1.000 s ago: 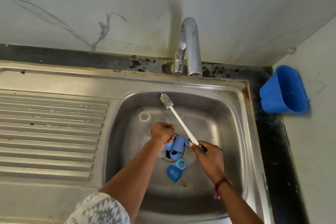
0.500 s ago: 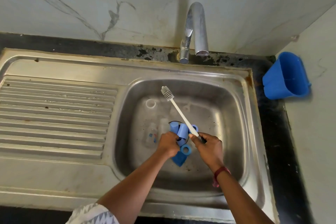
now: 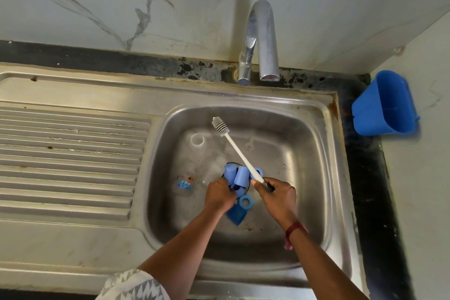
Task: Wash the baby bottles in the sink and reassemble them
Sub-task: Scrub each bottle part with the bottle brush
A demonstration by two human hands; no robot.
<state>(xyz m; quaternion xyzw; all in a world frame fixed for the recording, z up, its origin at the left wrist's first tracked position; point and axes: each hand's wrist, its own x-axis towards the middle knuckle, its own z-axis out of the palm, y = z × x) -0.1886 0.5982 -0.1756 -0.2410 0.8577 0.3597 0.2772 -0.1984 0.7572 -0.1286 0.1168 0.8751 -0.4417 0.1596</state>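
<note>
The right hand (image 3: 275,193) is closed around the lower end of the brush (image 3: 239,152), whose bristled head is raised over the sink (image 3: 316,153). The left hand (image 3: 219,195) reaches knuckles-up into the heap of blue caps (image 3: 241,175) over the drain. Its fingers curl down among them, but whether they hold one I cannot tell.

The step looks like picking out a piece to scrub. It would go best to lift one piece free of the heap, turn its open end toward the brush and twist the bristles inside rather than poke. No water shows at the tap (image 3: 263,39) (a rinse will be needed).

The clear bottle (image 3: 191,163) lies on its side left of the drain, mouth toward the back wall, with a small printed picture on its body. It is thin see-through plastic, likely slippery when wet. The caps are smooth matte cylinders. A blue ring (image 3: 246,202) and a darker cap (image 3: 235,214) lie just beside the left hand. The basin is scuffed steel.
</note>
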